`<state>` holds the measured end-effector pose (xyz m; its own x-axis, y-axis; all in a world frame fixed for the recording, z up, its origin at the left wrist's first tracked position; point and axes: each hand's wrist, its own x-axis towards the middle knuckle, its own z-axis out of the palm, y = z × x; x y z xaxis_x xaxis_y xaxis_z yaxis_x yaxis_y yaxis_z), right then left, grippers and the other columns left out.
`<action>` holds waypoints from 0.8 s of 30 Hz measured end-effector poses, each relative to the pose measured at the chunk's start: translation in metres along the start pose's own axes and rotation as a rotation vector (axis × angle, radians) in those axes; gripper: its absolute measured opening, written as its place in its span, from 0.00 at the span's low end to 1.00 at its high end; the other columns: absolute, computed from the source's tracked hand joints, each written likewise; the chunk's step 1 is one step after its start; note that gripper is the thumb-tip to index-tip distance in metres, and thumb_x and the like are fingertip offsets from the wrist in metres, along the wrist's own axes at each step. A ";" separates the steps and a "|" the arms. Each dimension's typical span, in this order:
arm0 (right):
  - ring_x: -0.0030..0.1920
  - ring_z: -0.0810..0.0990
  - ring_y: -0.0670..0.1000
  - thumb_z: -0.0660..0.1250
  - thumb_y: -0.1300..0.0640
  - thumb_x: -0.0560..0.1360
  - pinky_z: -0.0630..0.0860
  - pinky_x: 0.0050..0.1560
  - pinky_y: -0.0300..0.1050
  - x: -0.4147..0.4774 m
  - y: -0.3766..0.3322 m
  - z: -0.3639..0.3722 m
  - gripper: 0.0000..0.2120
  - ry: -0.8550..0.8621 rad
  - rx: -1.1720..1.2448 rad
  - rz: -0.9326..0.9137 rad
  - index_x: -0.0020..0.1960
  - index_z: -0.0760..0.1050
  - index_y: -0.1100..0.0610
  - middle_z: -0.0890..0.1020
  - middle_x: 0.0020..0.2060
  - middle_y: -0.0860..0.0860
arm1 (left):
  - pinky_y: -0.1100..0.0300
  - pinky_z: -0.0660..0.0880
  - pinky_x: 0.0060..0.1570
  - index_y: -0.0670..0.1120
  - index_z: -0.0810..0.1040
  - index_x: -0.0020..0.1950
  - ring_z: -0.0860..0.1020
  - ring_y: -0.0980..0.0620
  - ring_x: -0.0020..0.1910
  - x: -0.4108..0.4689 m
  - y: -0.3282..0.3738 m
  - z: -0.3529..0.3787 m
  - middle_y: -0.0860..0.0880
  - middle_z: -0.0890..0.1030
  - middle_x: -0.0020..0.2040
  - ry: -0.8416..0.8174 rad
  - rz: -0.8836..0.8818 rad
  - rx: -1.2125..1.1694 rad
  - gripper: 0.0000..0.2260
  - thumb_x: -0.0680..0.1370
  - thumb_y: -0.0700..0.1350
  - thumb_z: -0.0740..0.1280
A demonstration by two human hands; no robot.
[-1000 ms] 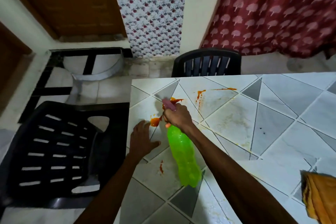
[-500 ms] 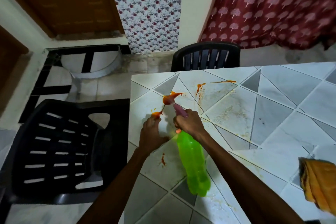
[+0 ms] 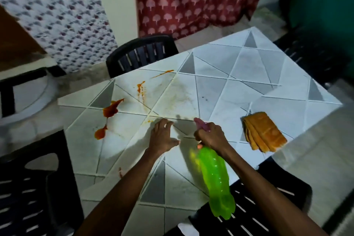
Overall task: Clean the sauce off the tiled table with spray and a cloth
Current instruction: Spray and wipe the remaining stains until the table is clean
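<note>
Right hand around green spray bottle (tilted)

A home dining corner: tiled table, plastic chairs (black), patterned curtains.

Counter: smooth tile with faint sheen. Spray bottle below the right grip: glossy translucent plastic. Cloth, right of the grip: matt ribbed fabric.

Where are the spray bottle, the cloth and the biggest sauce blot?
spray bottle (image 3: 216, 182): head view, green body.
cloth (image 3: 265, 133): head view, top fold.
sauce blot (image 3: 110, 111): head view, dark middle.
</note>
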<state>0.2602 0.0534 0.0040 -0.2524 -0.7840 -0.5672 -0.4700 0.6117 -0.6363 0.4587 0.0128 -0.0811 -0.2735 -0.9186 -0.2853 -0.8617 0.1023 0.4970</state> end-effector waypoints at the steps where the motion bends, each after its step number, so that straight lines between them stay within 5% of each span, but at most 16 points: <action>1: 0.41 0.87 0.56 0.66 0.42 0.61 0.82 0.56 0.55 -0.004 0.007 -0.012 0.25 0.012 0.041 -0.011 0.55 0.82 0.50 0.87 0.44 0.51 | 0.52 0.60 0.71 0.50 0.68 0.73 0.60 0.46 0.74 0.002 0.010 0.004 0.48 0.65 0.74 -0.003 0.006 0.003 0.38 0.66 0.58 0.76; 6: 0.32 0.86 0.54 0.68 0.48 0.69 0.84 0.49 0.63 -0.026 0.027 -0.088 0.10 0.086 0.308 -0.111 0.46 0.84 0.50 0.86 0.39 0.58 | 0.54 0.58 0.71 0.47 0.68 0.73 0.61 0.45 0.74 0.022 0.070 0.034 0.46 0.65 0.74 -0.052 0.068 0.060 0.39 0.66 0.57 0.77; 8: 0.31 0.84 0.53 0.69 0.53 0.72 0.84 0.46 0.65 -0.029 0.034 -0.122 0.07 0.124 0.409 -0.167 0.44 0.84 0.42 0.86 0.40 0.54 | 0.53 0.57 0.72 0.47 0.69 0.73 0.61 0.45 0.74 0.029 0.097 0.048 0.46 0.66 0.74 -0.047 0.094 0.082 0.38 0.66 0.58 0.77; 11: 0.30 0.82 0.53 0.69 0.57 0.74 0.82 0.40 0.52 -0.028 0.045 -0.175 0.06 0.207 0.460 -0.219 0.43 0.83 0.48 0.85 0.39 0.55 | 0.53 0.55 0.74 0.48 0.65 0.76 0.58 0.46 0.77 0.040 0.138 0.068 0.47 0.62 0.77 -0.077 0.127 0.130 0.39 0.69 0.59 0.75; 13: 0.31 0.81 0.54 0.66 0.57 0.69 0.78 0.37 0.44 -0.020 0.055 -0.212 0.11 0.265 0.505 -0.283 0.46 0.83 0.44 0.85 0.43 0.58 | 0.53 0.54 0.74 0.49 0.62 0.78 0.55 0.47 0.78 0.048 0.161 0.084 0.48 0.58 0.79 -0.093 0.148 0.188 0.40 0.71 0.61 0.72; 16: 0.39 0.80 0.51 0.66 0.61 0.71 0.79 0.41 0.46 0.005 0.071 -0.263 0.24 0.335 0.566 -0.413 0.55 0.81 0.33 0.85 0.52 0.53 | 0.48 0.53 0.75 0.50 0.57 0.80 0.51 0.46 0.79 0.058 0.189 0.103 0.48 0.52 0.81 -0.126 0.145 0.214 0.42 0.72 0.64 0.70; 22: 0.40 0.82 0.44 0.68 0.64 0.78 0.80 0.38 0.43 0.072 0.088 -0.344 0.17 0.510 0.655 -0.589 0.55 0.80 0.42 0.84 0.54 0.55 | 0.36 0.49 0.74 0.52 0.48 0.81 0.42 0.40 0.79 0.075 0.226 0.134 0.48 0.41 0.81 -0.190 0.054 0.309 0.49 0.69 0.73 0.65; 24: 0.42 0.82 0.45 0.69 0.64 0.80 0.82 0.40 0.43 0.100 0.096 -0.361 0.13 0.521 0.652 -0.632 0.58 0.80 0.48 0.83 0.54 0.56 | 0.34 0.50 0.73 0.52 0.46 0.81 0.41 0.39 0.79 0.081 0.227 0.140 0.48 0.40 0.81 -0.233 0.034 0.329 0.55 0.62 0.81 0.56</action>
<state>-0.1154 -0.0050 0.0747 -0.5260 -0.8345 0.1643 -0.1350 -0.1088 -0.9848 0.1812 0.0154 -0.1061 -0.3615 -0.8053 -0.4698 -0.9308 0.2827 0.2317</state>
